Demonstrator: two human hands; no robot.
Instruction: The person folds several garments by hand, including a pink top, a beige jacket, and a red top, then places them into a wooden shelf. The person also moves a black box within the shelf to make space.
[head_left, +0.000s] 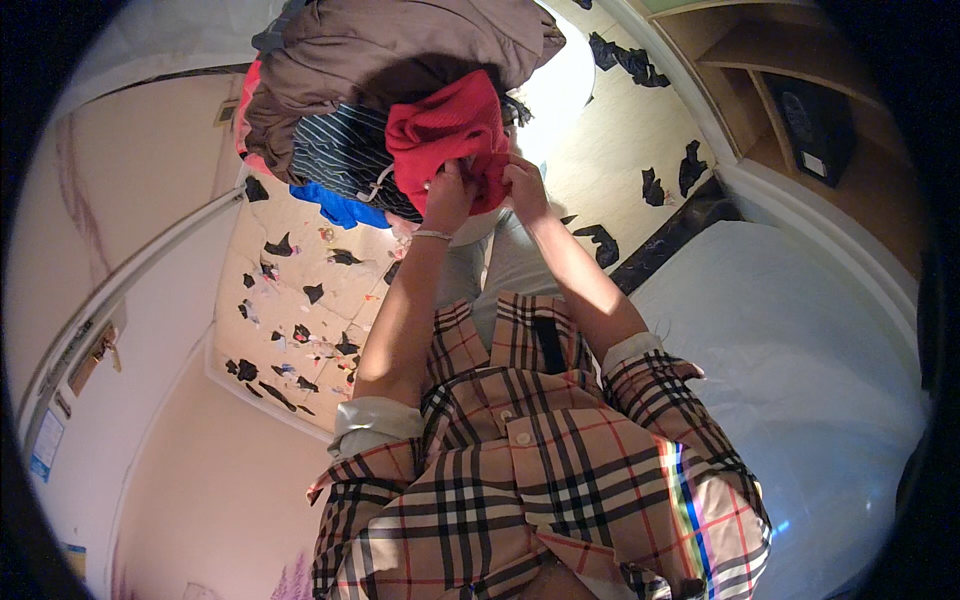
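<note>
Both hands grip a red knitted garment (450, 127) in front of me, near my knees. My left hand (450, 196) pinches its lower edge, with the fingers partly inside a fold. On the right side of the same edge, my right hand (525, 187) holds the fabric between thumb and fingers. Behind the red knit lies a heap of clothes: a large brown garment (405, 41) on top, a dark striped garment (341, 154) with a white drawstring, and a blue cloth (337, 206) hanging below. What carries the heap is mostly hidden.
Black scraps (345, 256) and small bits of litter are scattered over the tiled floor (322, 240). A wooden shelf unit (750, 45) holding a black box (810, 127) stands at the right. Below it is a bed-like surface under pale plastic sheeting (810, 360). A white door (142, 375) is at the left.
</note>
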